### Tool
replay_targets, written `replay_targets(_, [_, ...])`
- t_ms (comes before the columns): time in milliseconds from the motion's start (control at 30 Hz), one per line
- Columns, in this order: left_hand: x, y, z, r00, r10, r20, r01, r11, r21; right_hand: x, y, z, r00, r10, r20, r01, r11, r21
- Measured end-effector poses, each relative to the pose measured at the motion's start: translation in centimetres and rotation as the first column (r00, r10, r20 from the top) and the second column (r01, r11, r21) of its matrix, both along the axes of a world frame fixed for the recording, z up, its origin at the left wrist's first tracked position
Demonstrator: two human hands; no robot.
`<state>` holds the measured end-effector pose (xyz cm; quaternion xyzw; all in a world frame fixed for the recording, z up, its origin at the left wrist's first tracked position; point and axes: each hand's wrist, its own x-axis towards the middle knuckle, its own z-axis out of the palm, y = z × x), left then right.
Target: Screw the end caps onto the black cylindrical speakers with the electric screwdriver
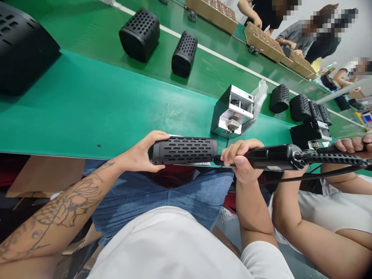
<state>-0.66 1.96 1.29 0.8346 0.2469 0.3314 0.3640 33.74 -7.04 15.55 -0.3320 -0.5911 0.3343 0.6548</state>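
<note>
My left hand [143,153] grips the left end of a black perforated cylinder shell [185,150], held level at the near edge of the green conveyor belt [87,112]. My right hand [241,159] is wrapped round a black electric screwdriver [273,156], which lies level with its tip against the cylinder's right end. The screwdriver's cable runs off to the right.
A silver screw feeder box [232,112] stands on the belt just beyond my hands. Several black perforated shells [184,54] lie farther along the belt, and a large black housing [23,50] at far left. A co-worker's arm [319,221] sits at right; other people work at cardboard trays [263,42] behind.
</note>
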Motion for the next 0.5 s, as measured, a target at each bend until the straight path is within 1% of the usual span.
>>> replay_targets(133, [0.1,0.1,-0.2,1.000,0.005,0.012,-0.005,1.000,0.004,-0.2,0.4,0.2,0.995,0.098,0.017,-0.098,0.995,0.027])
replay_targets(233, [0.2,0.1,-0.3,1.000,0.002,0.028,-0.002,1.000,0.023,-0.2,0.5,0.1,0.992,0.128,0.016,-0.128,0.991,0.023])
replay_targets(333, [0.2,-0.1,-0.5,1.000,0.012,0.022,-0.013,0.999,0.032,-0.2,0.1,0.0,0.992,0.121,0.027,-0.120,0.993,-0.019])
replay_targets(433, [0.3,-0.4,-0.9,0.998,0.052,0.022,-0.052,0.998,0.029,0.2,-0.7,0.2,0.995,0.090,0.044,-0.087,0.994,-0.062])
replay_targets(500, [0.4,-0.6,-1.2,0.996,0.073,0.041,-0.074,0.997,0.034,1.1,-0.4,0.7,0.998,0.048,0.036,-0.046,0.998,-0.048])
